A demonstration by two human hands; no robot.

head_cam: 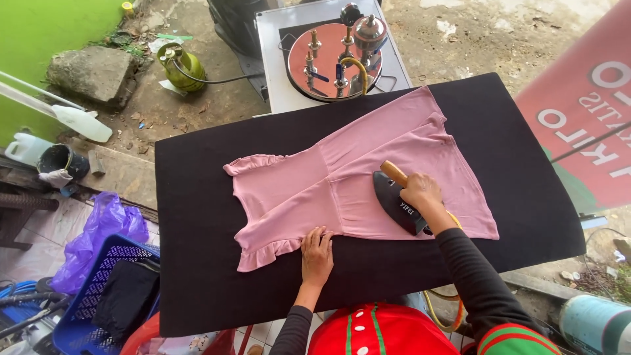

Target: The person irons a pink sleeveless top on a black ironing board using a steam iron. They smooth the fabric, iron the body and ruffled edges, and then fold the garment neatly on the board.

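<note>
Gripped tight: right hand [420, 192] wraps wooden handle of black iron [396, 200], which sits on pink dress [348, 181] near its skirt. Left hand [317, 255] lies flat, fingers spread, holding nothing, pressing dress's lower edge by ruffled sleeve. Dress lies spread across black board [197, 217]; blue basket [92, 289] stands at left.

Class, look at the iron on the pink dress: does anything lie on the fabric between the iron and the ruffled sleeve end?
Nothing visible does. The iron, held by the right hand, has flat pink dress ahead. The left hand presses the near hem, off to one side.
</note>
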